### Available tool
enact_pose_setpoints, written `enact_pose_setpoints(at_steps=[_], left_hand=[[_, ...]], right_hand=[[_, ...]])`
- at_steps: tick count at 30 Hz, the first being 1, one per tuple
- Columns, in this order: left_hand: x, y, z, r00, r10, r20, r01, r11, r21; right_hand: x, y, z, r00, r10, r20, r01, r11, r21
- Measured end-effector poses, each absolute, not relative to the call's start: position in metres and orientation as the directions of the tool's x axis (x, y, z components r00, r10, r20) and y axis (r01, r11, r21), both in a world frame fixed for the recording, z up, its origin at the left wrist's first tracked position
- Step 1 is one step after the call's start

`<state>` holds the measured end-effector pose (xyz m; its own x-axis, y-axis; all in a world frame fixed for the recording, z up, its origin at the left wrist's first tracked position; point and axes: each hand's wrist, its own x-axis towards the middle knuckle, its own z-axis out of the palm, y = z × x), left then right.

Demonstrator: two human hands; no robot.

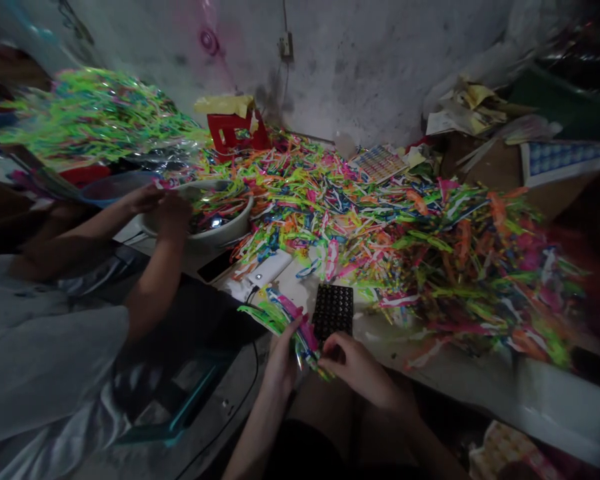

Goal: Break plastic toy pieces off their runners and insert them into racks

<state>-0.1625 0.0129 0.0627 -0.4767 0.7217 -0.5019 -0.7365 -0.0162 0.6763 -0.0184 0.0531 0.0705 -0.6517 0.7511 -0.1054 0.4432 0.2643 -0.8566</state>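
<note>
My left hand [284, 357] is wrapped round a bundle of thin, colourful plastic strips [297, 319] in green, pink, blue and white. The bundle slants across in front of me, its loose green ends fanning out to the left. At its lower right end is my right hand [357, 367], with thumb and forefinger pinched close to the strip tips. What the pinch holds is too small to make out. Just beyond my hands, a black tray [333, 308] with rows of small round cells lies on the table [375, 333].
A large heap of similar strips [340, 213] covers the table. Left of me, a co-worker's hands [163, 203] work above a white basin [225, 230]. A white device [270, 268] with a cable and a dark phone [217, 267] lie near the edge. A red stool [235, 133] stands behind.
</note>
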Motion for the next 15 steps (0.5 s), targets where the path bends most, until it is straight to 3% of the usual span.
enact_pose_setpoints(at_steps=[7,15], left_hand=[[-0.162,0.013,0.065,-0.437,0.739,-0.513,-0.731,0.041,0.682],[-0.159,0.012,0.064,-0.334,0.738,-0.587,-0.795,0.114,0.596]], right_hand=[[-0.017,0.060,0.074,-0.627,0.751,-0.207,0.540,0.228,-0.810],[-0.014,0.101,0.077,-0.551,0.834,-0.015,0.494,0.311,-0.812]])
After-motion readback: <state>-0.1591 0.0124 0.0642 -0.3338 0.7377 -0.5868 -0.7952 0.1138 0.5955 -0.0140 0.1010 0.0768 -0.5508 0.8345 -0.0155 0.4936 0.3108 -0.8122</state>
